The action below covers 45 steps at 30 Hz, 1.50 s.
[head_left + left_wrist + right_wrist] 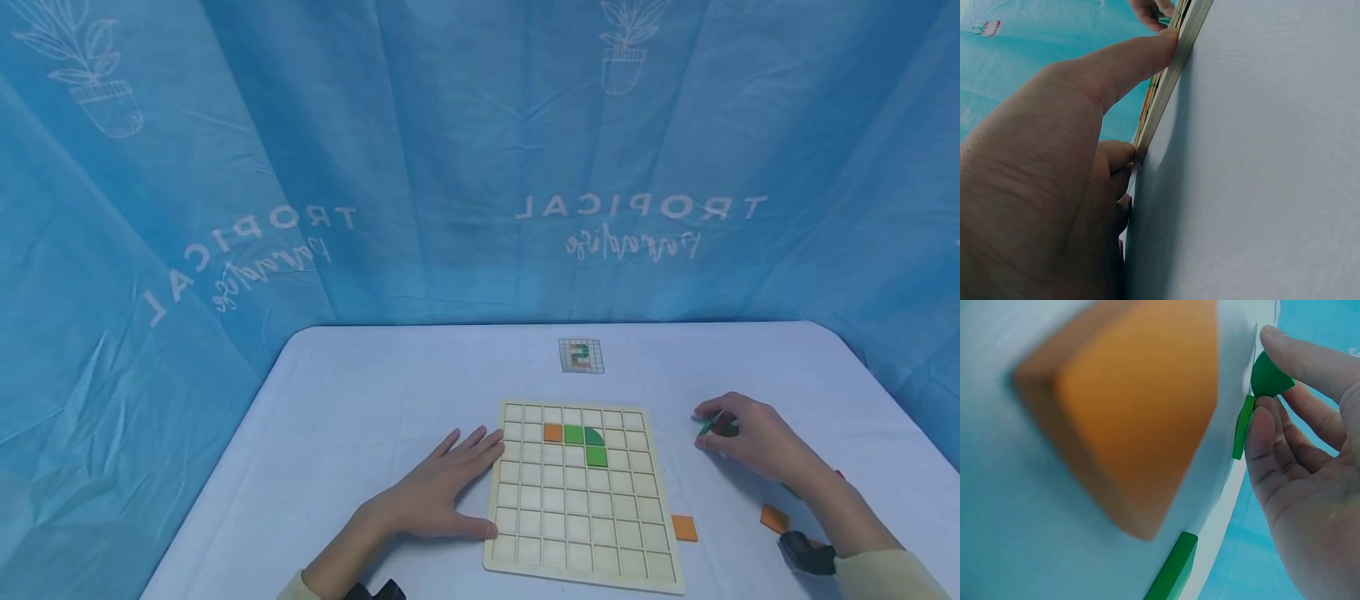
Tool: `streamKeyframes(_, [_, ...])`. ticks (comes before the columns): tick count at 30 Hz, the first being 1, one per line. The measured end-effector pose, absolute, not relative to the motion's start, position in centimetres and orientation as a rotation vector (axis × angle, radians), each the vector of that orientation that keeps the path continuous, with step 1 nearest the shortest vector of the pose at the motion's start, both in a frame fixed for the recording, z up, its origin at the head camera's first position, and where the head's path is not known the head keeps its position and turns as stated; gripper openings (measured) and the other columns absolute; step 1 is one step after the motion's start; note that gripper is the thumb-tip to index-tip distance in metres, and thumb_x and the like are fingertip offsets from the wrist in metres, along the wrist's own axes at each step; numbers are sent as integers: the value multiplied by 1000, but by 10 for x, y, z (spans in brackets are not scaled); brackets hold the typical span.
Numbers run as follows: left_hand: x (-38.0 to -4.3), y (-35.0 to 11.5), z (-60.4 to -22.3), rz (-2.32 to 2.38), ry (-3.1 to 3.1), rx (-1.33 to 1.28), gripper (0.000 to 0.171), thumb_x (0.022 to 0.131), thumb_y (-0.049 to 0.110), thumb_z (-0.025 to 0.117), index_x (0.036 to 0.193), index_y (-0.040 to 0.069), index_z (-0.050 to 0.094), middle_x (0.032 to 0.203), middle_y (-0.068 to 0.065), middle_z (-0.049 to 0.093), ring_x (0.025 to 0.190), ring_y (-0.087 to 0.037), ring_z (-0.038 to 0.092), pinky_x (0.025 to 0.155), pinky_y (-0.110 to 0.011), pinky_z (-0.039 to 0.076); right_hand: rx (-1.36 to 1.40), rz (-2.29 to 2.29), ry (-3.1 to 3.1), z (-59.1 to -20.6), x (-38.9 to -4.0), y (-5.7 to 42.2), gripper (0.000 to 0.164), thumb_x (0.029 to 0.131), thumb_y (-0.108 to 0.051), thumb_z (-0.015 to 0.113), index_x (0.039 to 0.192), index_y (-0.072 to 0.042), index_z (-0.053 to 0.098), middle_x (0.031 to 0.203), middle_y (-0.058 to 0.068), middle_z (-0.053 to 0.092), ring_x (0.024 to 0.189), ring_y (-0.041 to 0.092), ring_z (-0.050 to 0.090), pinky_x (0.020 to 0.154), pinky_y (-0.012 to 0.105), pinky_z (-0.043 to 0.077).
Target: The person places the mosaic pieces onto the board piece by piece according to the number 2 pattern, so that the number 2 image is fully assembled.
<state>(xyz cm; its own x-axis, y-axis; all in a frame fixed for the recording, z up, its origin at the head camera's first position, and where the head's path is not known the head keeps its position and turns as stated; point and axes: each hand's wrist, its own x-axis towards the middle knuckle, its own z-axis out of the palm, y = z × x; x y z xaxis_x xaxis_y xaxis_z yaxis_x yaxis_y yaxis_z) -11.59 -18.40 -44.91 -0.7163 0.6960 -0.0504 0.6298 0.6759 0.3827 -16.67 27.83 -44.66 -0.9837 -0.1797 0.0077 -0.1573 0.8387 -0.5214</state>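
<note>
- Board (551, 550), pale, gridded and roughly square, lies nearest me, between the two hands; I make out no clear long axis.
- My left hand (450, 492) is spread, gripping nothing, thumb and fingertips touching the board's left edge.
- One orange tile (685, 527) lies just beside the board, near its right corner.
- My right hand (750, 437) is well apart, to the right, fingers pinching a wedge-shaped green piece (1271, 376). From that piece, the board's far rows lie straight leftward, with the left hand beyond.
- Farther off, past the board's far edge, I see a small patterned card (581, 356).
</note>
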Motion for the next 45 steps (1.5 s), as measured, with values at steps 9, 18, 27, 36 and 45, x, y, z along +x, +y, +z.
streamKeyframes(9, [-118,-184,-451,501,2701,1078,103,79,76,52,156,17,16,160,9,7,146,-14,2,117,-45,1,-177,-856,2959,-447,-166,286,40,73,-23,84,100,-6,60,89,5,62,82,24,58,66,38,51])
streamKeyframes(18, [-118,-185,-452,500,2702,1098,103,79,76,52,155,16,16,160,8,8,146,-15,2,117,-45,3,-218,-883,2951,-449,-164,285,32,73,-22,84,92,-10,61,88,2,61,81,22,56,66,36,49])
streamKeyframes(27, [-118,-186,-452,508,2703,1103,103,80,75,53,155,16,16,160,8,8,146,-15,2,117,-45,3,-248,-854,2947,-447,-166,278,39,74,-19,83,105,-6,63,94,4,63,84,22,57,67,37,51])
streamKeyframes(36, [-117,-185,-453,496,2705,1091,103,79,76,52,156,17,16,160,9,7,145,-14,1,117,-45,2,-271,-781,2971,-447,-172,274,49,77,-25,82,115,1,64,95,6,62,84,22,58,67,38,51])
streamKeyframes(45, [-118,-185,-453,490,2709,1092,103,79,77,52,155,17,16,160,9,7,145,-14,2,117,-45,2,-240,-750,2979,-445,-175,270,47,75,-29,82,108,2,68,91,6,62,78,21,55,64,36,49])
